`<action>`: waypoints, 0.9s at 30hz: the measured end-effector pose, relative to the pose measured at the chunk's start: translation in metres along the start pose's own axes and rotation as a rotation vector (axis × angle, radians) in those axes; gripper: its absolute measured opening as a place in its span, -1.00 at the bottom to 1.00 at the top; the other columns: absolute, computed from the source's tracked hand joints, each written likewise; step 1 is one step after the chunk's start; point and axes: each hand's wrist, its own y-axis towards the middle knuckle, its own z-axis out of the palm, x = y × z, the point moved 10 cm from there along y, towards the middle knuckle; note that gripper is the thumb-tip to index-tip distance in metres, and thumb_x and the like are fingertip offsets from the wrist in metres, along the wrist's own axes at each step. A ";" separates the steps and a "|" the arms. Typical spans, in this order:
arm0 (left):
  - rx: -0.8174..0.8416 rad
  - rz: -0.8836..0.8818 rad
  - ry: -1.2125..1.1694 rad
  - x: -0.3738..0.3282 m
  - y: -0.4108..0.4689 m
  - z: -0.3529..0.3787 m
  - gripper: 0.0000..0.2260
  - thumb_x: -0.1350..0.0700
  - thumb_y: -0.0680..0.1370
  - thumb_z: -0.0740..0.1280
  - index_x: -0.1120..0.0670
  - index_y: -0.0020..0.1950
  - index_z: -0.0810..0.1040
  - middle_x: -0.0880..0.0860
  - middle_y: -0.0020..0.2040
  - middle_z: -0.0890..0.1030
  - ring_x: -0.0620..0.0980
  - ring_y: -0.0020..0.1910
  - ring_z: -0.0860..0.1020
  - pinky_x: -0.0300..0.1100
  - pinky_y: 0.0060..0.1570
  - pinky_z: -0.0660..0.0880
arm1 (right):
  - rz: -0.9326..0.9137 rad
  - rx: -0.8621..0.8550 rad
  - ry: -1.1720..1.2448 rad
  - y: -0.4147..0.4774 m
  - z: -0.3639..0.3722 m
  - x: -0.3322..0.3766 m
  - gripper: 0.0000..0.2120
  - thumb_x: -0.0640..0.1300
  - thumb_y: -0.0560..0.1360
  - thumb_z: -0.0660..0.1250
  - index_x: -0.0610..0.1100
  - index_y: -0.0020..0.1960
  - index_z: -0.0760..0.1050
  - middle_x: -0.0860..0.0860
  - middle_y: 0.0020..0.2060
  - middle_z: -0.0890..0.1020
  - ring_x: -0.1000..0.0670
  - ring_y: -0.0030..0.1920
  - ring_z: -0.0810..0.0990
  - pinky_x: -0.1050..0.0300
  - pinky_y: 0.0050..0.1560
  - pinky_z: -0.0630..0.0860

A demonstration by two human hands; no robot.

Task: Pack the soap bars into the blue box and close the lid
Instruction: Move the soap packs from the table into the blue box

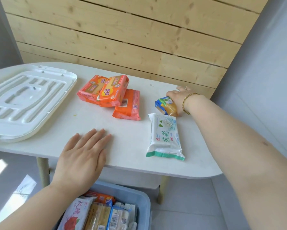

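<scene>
Right hand (176, 97): being held out at the far right of the table (131, 163), its fingers being curled round the blue-and-yellow soap bar (166, 106).
Blue-and-yellow soap bar: being gripped at its far end, its near end being left just short of the white-and-green soap bar (164, 136).
Left hand (82, 156): being rested flat on the table's near edge, fingers straight and pressed close together, nothing being held.
Orange soap bars (106, 92): three being left in a loose heap, well beyond the left fingertips.
White lid (23, 100): being left on the table, off to the left of the left fingers.
Blue box (139, 196): being kept on the floor below the left wrist, uncovered, wrapped soap bars being shown inside.
</scene>
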 end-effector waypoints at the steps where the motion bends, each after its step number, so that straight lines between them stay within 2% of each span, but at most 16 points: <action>1: -0.001 -0.001 0.002 0.000 0.000 0.000 -0.57 0.07 0.45 0.02 0.15 0.11 0.59 0.14 0.09 0.64 0.21 0.06 0.60 0.23 0.05 0.47 | -0.008 -0.016 -0.019 0.000 -0.002 0.001 -0.36 -0.12 0.39 0.33 -0.07 0.39 0.13 -0.07 0.38 0.33 -0.11 0.42 0.18 0.00 0.39 0.14; 3: -0.003 -0.004 0.001 0.000 -0.001 -0.001 -0.57 0.07 0.44 0.02 0.15 0.11 0.59 0.14 0.09 0.64 0.21 0.06 0.60 0.23 0.05 0.47 | -0.012 -0.077 -0.008 -0.004 -0.007 -0.001 -0.39 -0.08 0.38 0.35 -0.10 0.35 0.18 -0.09 0.28 0.42 -0.12 0.30 0.35 0.05 0.28 0.27; 6: 0.000 -0.004 -0.017 0.000 -0.002 -0.002 -0.57 0.08 0.45 0.01 0.15 0.11 0.59 0.15 0.09 0.64 0.22 0.07 0.60 0.24 0.06 0.46 | 0.029 -0.204 0.107 -0.018 -0.014 -0.013 -0.40 -0.04 0.36 0.39 -0.15 0.30 0.23 -0.12 0.21 0.47 -0.17 0.20 0.44 0.09 0.13 0.31; 11: -0.018 0.004 -0.052 0.000 -0.004 -0.003 -0.55 0.07 0.45 -0.01 0.16 0.12 0.58 0.15 0.11 0.64 0.21 0.10 0.58 0.23 0.11 0.44 | 0.158 -0.358 0.626 -0.062 -0.025 -0.046 -0.32 -0.12 0.24 0.49 -0.15 0.27 0.25 -0.11 0.09 0.54 -0.13 0.01 0.52 0.12 -0.09 0.39; 13: 0.000 -0.012 -0.086 0.003 -0.005 0.001 -0.46 -0.01 0.45 -0.12 0.11 0.23 0.50 0.10 0.24 0.56 0.13 0.25 0.49 0.15 0.28 0.32 | 0.174 -0.419 0.781 -0.085 -0.030 -0.051 -0.33 -0.14 0.24 0.50 -0.14 0.25 0.26 -0.04 0.01 0.50 -0.05 -0.08 0.48 0.18 -0.13 0.37; 15: 0.036 -0.044 -0.126 0.007 -0.007 0.006 -0.39 -0.08 0.43 -0.24 0.03 0.35 0.35 0.01 0.39 0.40 0.02 0.40 0.31 0.03 0.41 0.09 | 0.183 -0.484 0.967 -0.113 -0.031 -0.050 -0.35 -0.16 0.26 0.50 -0.16 0.25 0.26 0.02 -0.01 0.45 0.01 -0.05 0.46 0.18 -0.06 0.37; 18: 0.036 -0.058 -0.163 0.011 -0.009 0.010 -0.60 0.01 0.59 -0.07 0.01 0.41 0.25 0.00 0.45 0.29 -0.02 0.46 0.17 -0.05 0.42 -0.09 | 0.194 -0.563 1.250 -0.162 -0.026 -0.042 -0.39 -0.17 0.34 0.47 -0.19 0.27 0.25 0.02 0.03 0.46 0.05 0.00 0.48 0.18 0.00 0.42; 21: 0.039 -0.025 -0.187 0.011 -0.014 0.010 -0.62 0.11 0.59 0.02 0.02 0.42 0.20 0.00 0.48 0.23 -0.04 0.48 0.10 -0.15 0.38 -0.20 | 0.166 -0.647 1.446 -0.215 -0.022 -0.024 -0.53 -0.10 0.36 0.43 -0.12 0.19 0.31 0.11 -0.11 0.49 0.22 -0.15 0.53 0.38 -0.22 0.47; 23: 0.017 -0.010 -0.246 0.011 -0.027 0.005 -0.61 0.12 0.57 -0.01 0.06 0.41 0.22 0.06 0.48 0.21 0.01 0.48 0.09 -0.14 0.39 -0.22 | 0.134 -0.642 1.520 -0.247 -0.015 -0.003 -0.64 0.01 0.29 0.40 0.02 0.01 0.33 0.15 -0.18 0.49 0.28 -0.26 0.55 0.48 -0.38 0.48; 25: -0.021 0.016 -0.317 0.008 -0.049 0.001 -0.55 0.13 0.49 -0.01 0.12 0.38 0.30 0.13 0.46 0.25 0.09 0.47 0.13 -0.09 0.42 -0.17 | 0.135 -0.558 1.561 -0.270 0.004 0.022 -0.59 0.03 0.24 0.44 0.04 -0.01 0.32 0.11 -0.16 0.51 0.23 -0.28 0.58 0.47 -0.46 0.48; 27: -0.079 0.029 -0.348 0.007 -0.072 0.002 -0.57 0.14 0.48 0.01 0.15 0.32 0.38 0.19 0.41 0.33 0.16 0.44 0.19 0.00 0.40 -0.08 | 0.116 -0.443 1.615 -0.284 0.026 0.051 -0.67 0.00 0.26 0.35 0.08 -0.03 0.34 0.12 -0.15 0.52 0.31 -0.33 0.59 0.48 -0.47 0.46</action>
